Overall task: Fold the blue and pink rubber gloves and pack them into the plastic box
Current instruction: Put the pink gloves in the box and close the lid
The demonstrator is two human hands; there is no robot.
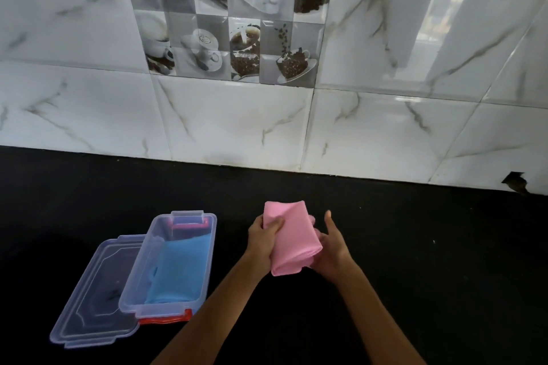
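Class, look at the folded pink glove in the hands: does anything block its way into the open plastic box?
Nothing visible does. The pink glove is held right of the plastic box, whose lid lies off to its left; the blue glove fills only part.

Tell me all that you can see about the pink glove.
The pink glove is a matte, soft rubber-like sheet folded into a thick oblong bundle, so no fingers show. It is held above the black counter, tilted, far end up. The left hand grips its left edge, thumb on top; the right hand supports its lower right side, thumb raised. It is right of the box, not touching it.
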